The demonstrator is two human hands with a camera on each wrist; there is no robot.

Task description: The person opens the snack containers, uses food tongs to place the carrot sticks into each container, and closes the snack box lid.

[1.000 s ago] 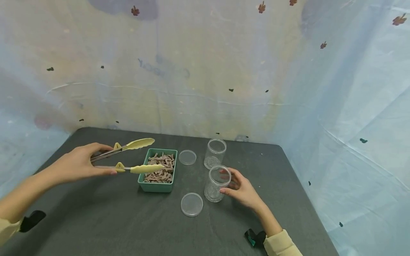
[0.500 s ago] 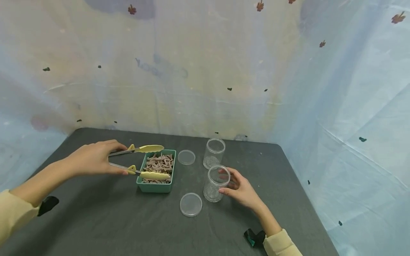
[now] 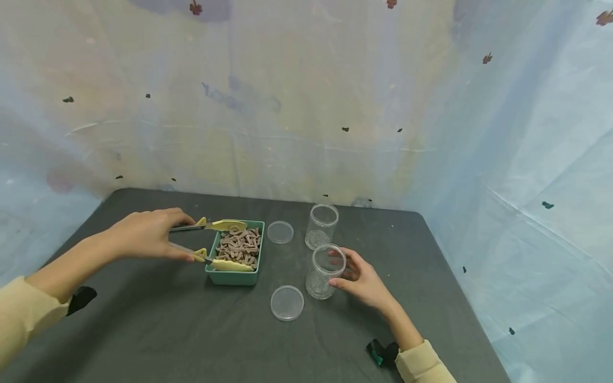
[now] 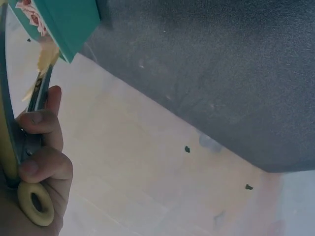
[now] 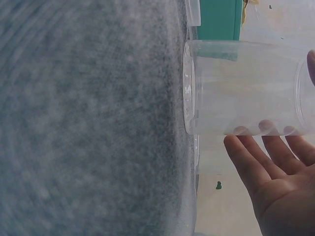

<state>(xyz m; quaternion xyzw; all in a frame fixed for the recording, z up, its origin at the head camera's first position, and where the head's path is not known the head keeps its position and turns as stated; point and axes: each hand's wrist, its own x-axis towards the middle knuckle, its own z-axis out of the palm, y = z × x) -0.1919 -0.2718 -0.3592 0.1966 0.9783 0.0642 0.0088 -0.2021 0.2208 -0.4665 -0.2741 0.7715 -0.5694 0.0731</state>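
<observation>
In the head view my left hand (image 3: pixel 146 234) grips metal tongs with yellow tips (image 3: pixel 233 265). The tongs' arms stand spread, their tips at the near and far sides of a green rectangular container (image 3: pixel 232 277). Thin, curly brownish pieces (image 3: pixel 239 246) fill that container. My right hand (image 3: pixel 364 282) holds the nearer clear jar (image 3: pixel 322 279), thumb on one side and fingers on the other. This jar stands upright on the table and looks empty. In the right wrist view, the fingertips (image 5: pixel 268 127) touch the jar's wall (image 5: pixel 246 88).
A second clear jar (image 3: pixel 321 226) stands just behind the held one. Two clear round lids lie flat on the dark table (image 3: pixel 215 335): a far lid (image 3: pixel 280 232) beside the container and a near lid (image 3: pixel 287 303) left of the held jar. A patterned sheet (image 3: pixel 287 106) hangs behind.
My left hand has carried the tongs rightward to the green container, and their tips have come down into its opening. My right hand has stayed at the jar.
</observation>
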